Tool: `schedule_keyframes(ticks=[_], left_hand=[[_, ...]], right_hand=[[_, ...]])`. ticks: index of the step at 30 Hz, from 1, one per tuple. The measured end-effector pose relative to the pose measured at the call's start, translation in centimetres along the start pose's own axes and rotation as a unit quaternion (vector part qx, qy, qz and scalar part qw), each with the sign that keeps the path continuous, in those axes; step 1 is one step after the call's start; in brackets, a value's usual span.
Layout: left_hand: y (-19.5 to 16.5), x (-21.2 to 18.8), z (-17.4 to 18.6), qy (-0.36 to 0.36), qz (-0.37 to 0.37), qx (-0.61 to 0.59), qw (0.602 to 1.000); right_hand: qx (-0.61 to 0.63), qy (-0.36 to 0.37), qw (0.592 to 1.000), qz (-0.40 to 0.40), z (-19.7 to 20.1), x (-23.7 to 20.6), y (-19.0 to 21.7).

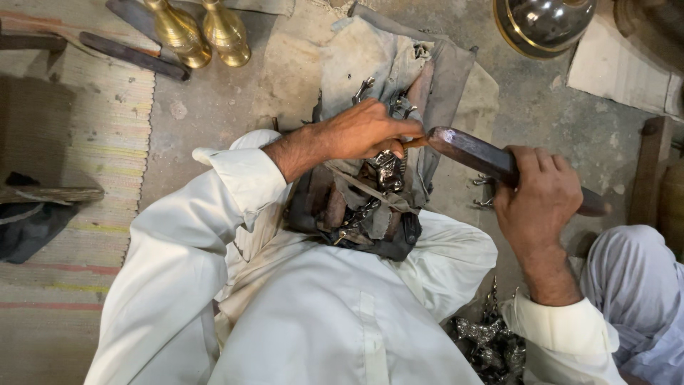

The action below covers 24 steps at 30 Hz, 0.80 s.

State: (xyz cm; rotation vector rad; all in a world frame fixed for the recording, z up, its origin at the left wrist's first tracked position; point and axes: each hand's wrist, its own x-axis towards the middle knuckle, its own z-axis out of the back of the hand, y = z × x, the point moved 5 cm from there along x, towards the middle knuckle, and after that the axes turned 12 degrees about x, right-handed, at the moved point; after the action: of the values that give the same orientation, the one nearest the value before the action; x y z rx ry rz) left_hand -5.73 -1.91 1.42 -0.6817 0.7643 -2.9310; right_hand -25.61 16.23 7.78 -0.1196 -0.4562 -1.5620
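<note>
Head view: right hand [538,196] grips mallet [491,162]; left hand [367,132] pinches chisel [415,142].

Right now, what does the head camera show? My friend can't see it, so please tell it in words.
A person in white sleeves holds a thin tool with the left hand against a small silvery metal piece on a cloth-covered block. The right hand grips a dark bar. Two brass vases stand nearby.
</note>
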Motion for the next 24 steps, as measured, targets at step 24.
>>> schedule_keyframes(ticks=[24], left_hand=[[-1.0, -1.5, 1.8, -0.119, 0.047, -0.105, 0.986]], right_hand=[[-0.014, 0.042, 0.998, -0.051, -0.4, -0.8, -0.4]])
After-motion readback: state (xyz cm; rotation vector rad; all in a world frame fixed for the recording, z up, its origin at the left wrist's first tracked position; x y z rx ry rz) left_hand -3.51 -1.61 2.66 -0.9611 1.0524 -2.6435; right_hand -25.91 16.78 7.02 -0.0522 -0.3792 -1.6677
